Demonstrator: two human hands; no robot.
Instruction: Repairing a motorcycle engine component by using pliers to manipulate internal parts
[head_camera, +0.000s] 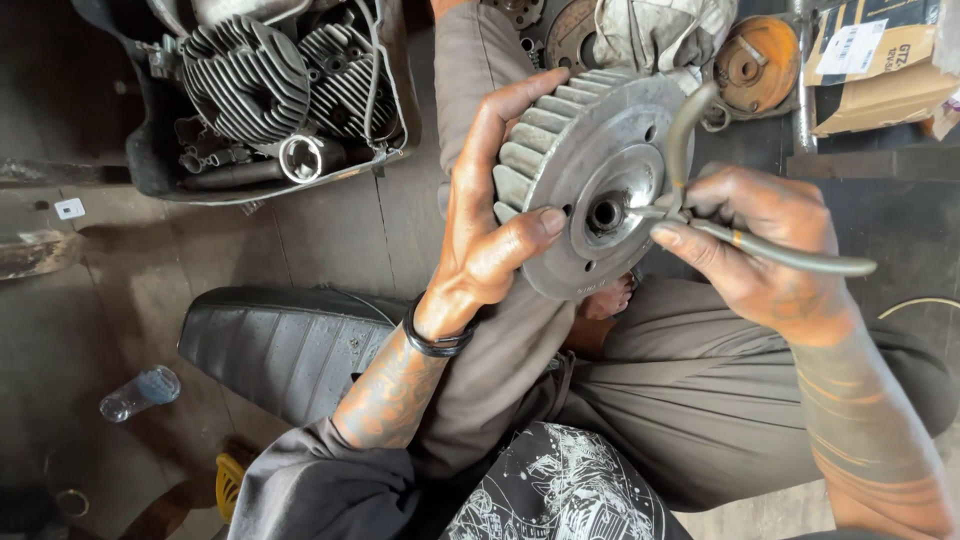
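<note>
My left hand (490, 215) grips a round grey metal flywheel with cooling fins (570, 140) by its left rim, thumb pressed on the flat face. My right hand (765, 245) holds grey-handled pliers (715, 205), whose tips reach the hub hole (605, 213) at the flywheel's centre. The wheel is held up over my lap, tilted toward me. A black band sits on my left wrist.
A dark tray (150, 165) at the upper left holds finned engine cylinders (245, 80). A black seat (285, 340) lies on the floor at left, a plastic bottle (140, 392) beside it. An orange round part (757, 62) and a cardboard box (880, 60) are at top right.
</note>
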